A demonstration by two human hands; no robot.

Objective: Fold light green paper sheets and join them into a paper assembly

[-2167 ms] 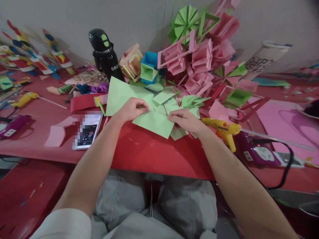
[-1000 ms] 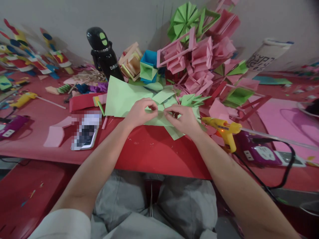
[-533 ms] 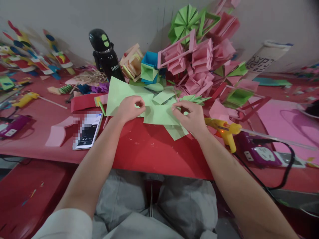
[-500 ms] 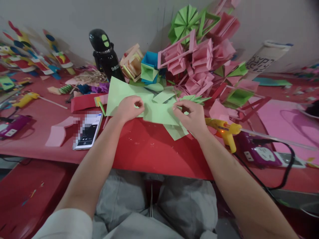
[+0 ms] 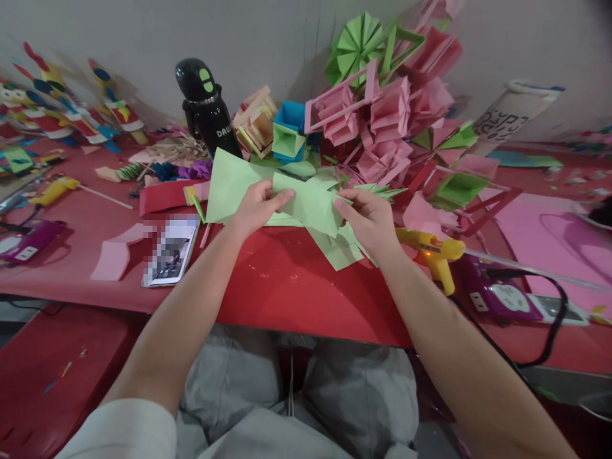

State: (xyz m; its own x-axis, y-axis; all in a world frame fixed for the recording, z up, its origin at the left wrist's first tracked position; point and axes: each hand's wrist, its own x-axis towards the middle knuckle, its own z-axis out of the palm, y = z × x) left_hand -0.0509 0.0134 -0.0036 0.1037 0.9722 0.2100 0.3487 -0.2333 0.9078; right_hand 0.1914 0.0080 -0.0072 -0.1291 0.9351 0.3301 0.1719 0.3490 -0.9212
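Note:
A rectangular light green sheet of paper (image 5: pixel 310 205) is stretched between my two hands. My left hand (image 5: pixel 261 205) pinches its left end, thumb on top. At its right end my right hand (image 5: pixel 366 213) grips the edge between thumb and fingers. Beneath and behind it lie a larger light green sheet (image 5: pixel 229 182) and a pointed green scrap (image 5: pixel 337 248) on the red table (image 5: pixel 306 287). Part of these lower papers is hidden by the held sheet and my hands.
A yellow glue gun (image 5: pixel 437 255) and a purple power strip (image 5: pixel 502 293) are at the right. The phone (image 5: pixel 174 252) lies left of my forearm. Behind stand a black bottle (image 5: pixel 208 108), a blue paper box (image 5: pixel 291 121) and a pile of pink folded paper (image 5: pixel 382 115).
My left hand has closed on the left end of the small green sheet, which is now lifted and tilted. My right hand keeps its hold. The phone's screen picture looks different.

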